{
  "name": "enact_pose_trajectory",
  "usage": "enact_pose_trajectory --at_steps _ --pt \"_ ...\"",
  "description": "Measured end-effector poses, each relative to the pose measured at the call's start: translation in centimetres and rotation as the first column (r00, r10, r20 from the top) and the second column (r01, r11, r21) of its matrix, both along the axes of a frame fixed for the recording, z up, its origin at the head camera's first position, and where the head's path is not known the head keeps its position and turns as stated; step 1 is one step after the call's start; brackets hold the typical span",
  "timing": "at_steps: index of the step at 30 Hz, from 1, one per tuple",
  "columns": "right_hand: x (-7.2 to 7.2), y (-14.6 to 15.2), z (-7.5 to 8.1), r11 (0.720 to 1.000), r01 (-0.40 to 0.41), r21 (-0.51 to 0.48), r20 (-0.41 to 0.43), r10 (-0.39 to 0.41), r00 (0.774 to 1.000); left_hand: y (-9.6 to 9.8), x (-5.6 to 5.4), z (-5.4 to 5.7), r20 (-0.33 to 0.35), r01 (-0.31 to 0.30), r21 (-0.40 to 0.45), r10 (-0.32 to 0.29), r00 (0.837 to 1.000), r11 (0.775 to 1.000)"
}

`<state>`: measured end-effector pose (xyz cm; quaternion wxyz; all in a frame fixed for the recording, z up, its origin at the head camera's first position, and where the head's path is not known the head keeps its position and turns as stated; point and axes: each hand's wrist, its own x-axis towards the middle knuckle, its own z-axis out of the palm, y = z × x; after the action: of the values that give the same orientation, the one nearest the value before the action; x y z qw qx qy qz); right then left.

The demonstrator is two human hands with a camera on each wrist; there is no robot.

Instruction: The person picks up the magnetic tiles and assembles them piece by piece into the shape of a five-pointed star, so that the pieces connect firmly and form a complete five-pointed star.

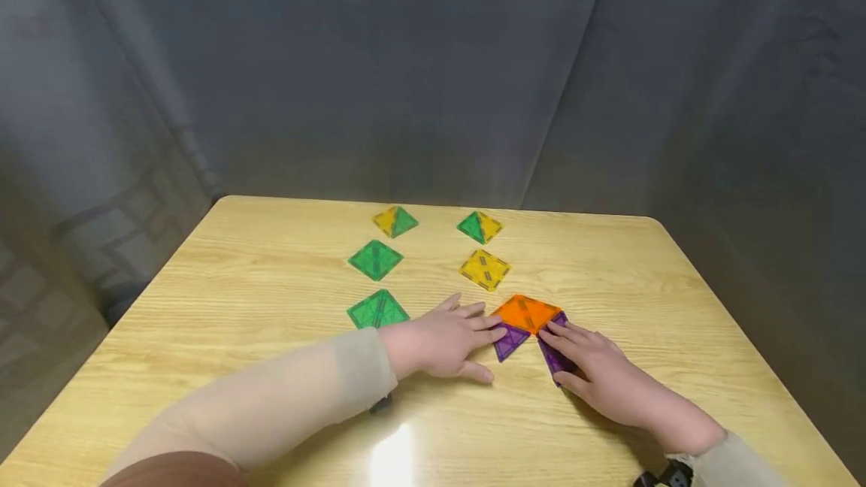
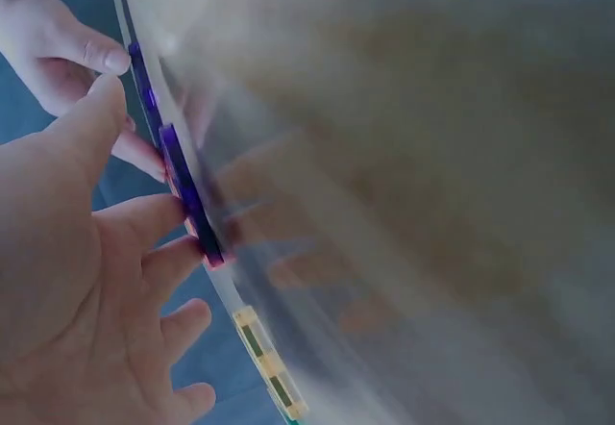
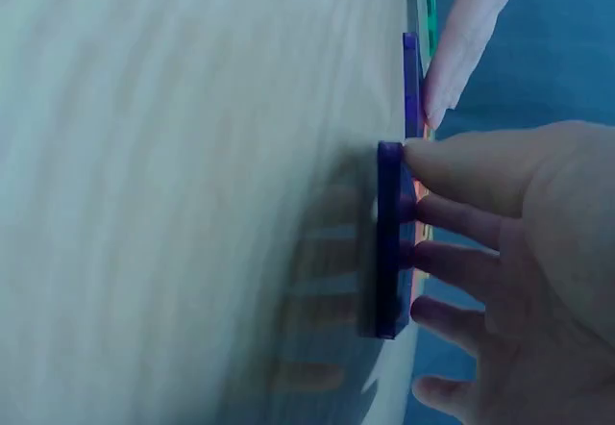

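Orange, see-through plastic makes up the diamond (image 1: pixel 526 313) of magnetic tiles lying flat between the two hands, with a dark seam across its middle. At its seven o'clock sits a small purple triangle tile (image 1: pixel 509 342), touching the orange edge; between four and five o'clock lies a second purple tile (image 1: pixel 555 353), partly covered and set right beside the orange one.

The left hand (image 1: pixel 446 339) is released and palm down, fingers spread and fairly straight; two fingertips touch the orange diamond and the small purple triangle tile at about nine o'clock, while the thumb points to four o'clock, off the tiles. The right hand (image 1: pixel 602 378) is unclenched too: its extended fingers rest on the second purple tile, pointing towards ten o'clock, and the thumb touches that tile's near corner.

Between ten and eleven o'clock from the orange diamond lies a yellow diamond (image 1: pixel 485 270), and at twelve from that, a green-and-yellow diamond (image 1: pixel 479 227). A second column stands farther over: at nine o'clock from the orange, a large green diamond (image 1: pixel 377 308), partly hidden by the left arm; then, at twelve from it, a smaller green diamond (image 1: pixel 375 260); and at one o'clock beyond, a yellow-and-green diamond (image 1: pixel 395 222).

All lie on a wood-grain table (image 1: pixel 257 269), with a grey curtain (image 1: pixel 406 81) at twelve o'clock behind it.
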<state>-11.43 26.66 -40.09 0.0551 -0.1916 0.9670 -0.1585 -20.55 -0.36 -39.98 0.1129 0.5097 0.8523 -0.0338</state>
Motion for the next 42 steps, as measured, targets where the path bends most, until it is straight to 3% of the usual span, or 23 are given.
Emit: enact_pose_trajectory --at_steps 4,13,16,18,19,20,21,22,24,25,26,27,28,29,31,33,35,38,42 --pt "0.0 -1.1 -0.2 0.998 -0.041 -0.047 0.032 0.043 0.999 -1.7 0.9 -0.1 -0.004 0.004 0.015 -0.004 1.0 1.0" --pt "0.2 -5.2 -0.4 0.986 -0.16 -0.054 0.092 0.164 0.982 -8.2 4.0 0.3 0.06 -0.017 0.115 0.01 0.998 0.993" --pt "0.6 -5.9 0.0 0.986 -0.144 -0.088 0.088 0.152 0.984 -9.6 4.5 0.5 0.111 -0.049 0.168 0.03 0.993 0.985" --pt "0.7 -5.8 0.7 0.984 -0.072 -0.162 0.09 0.088 0.992 -10.3 4.5 0.7 0.202 -0.126 0.234 0.079 0.976 0.964" --pt "0.7 -5.6 1.2 0.975 -0.018 -0.222 0.107 0.042 0.993 -10.6 4.5 0.7 0.289 -0.204 0.272 0.122 0.949 0.941" --pt "0.6 -5.2 1.7 0.956 0.041 -0.29 0.13 -0.003 0.992 -10.8 4.4 0.8 0.405 -0.298 0.314 0.157 0.901 0.902" --pt "0.5 -4.7 2.1 0.925 0.103 -0.367 0.171 -0.041 0.984 -10.9 4.2 0.8 0.535 -0.406 0.344 0.179 0.826 0.847" --pt "0.3 -4.2 2.5 0.881 0.171 -0.442 0.233 -0.072 0.97 -11.0 4.1 0.9 0.667 -0.523 0.355 0.182 0.723 0.775" --pt "0.2 -3.1 3.0 0.771 0.303 -0.56 0.381 -0.085 0.921 -11.0 3.8 1.0 0.876 -0.729 0.315 0.11 0.47 0.608" --pt "0.1 -2.6 3.1 0.715 0.357 -0.601 0.456 -0.059 0.888 -11.0 3.8 1.0 0.932 -0.798 0.277 0.052 0.359 0.535" --pt "0.1 -2.1 3.0 0.663 0.404 -0.631 0.521 -0.024 0.853 -10.9 3.7 1.0 0.963 -0.843 0.236 -0.002 0.268 0.484" --pt "0.2 -1.7 2.9 0.612 0.448 -0.652 0.576 0.016 0.817 -10.8 3.7 1.0 0.978 -0.873 0.199 -0.039 0.203 0.446" --pt "0.3 -1.3 2.7 0.567 0.481 -0.669 0.613 0.056 0.788 -10.7 3.7 1.0 0.985 -0.892 0.172 -0.07 0.157 0.419" --pt "0.4 -1.0 2.4 0.528 0.503 -0.684 0.636 0.094 0.766 -10.6 3.8 1.0 0.986 -0.899 0.162 -0.092 0.136 0.408" --pt "0.7 -0.6 2.0 0.453 0.537 -0.712 0.657 0.158 0.737 -10.3 3.9 1.0 0.987 -0.907 0.152 -0.111 0.117 0.393" --pt "0.9 -0.3 1.7 0.391 0.549 -0.739 0.652 0.207 0.73 -9.9 4.0 1.0 0.986 -0.91 0.149 -0.121 0.111 0.388" --pt "1.0 -0.2 1.4 0.347 0.554 -0.757 0.643 0.245 0.725 -9.6 4.0 1.1 0.987 -0.912 0.144 -0.123 0.104 0.385" --pt "1.1 -0.1 1.2 0.311 0.551 -0.774 0.63 0.299 0.716 -9.1 4.1 1.1 0.989 -0.919 0.129 -0.119 0.091 0.372" --pt "1.1 -0.3 1.1 0.295 0.573 -0.765 0.644 0.32 0.695 -8.7 4.1 1.1 0.991 -0.93 0.113 -0.105 0.081 0.349"
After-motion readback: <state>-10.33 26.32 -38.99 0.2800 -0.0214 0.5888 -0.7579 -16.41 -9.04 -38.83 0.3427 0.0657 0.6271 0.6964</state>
